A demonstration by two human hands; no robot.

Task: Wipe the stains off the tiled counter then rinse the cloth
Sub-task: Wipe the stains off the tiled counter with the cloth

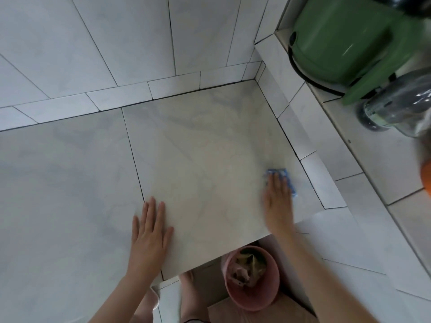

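Blue cloth (281, 180) under right hand (277, 197), left hand (149, 231) well apart

place: home kitchen | surfaces: pale marbled tiles with dark grout cover the bench (198, 148), the wall (93, 43) behind it and a raised ledge (338, 141) at the right | on ledge: 1 green plastic container (345, 38), 1 clear glass jar (401, 106) | below bench edge: 1 pink bin (251, 299) holding scraps

The left hand (149, 231) and blurred right hand (277, 197) lie flat, fingers (152, 210) straight.
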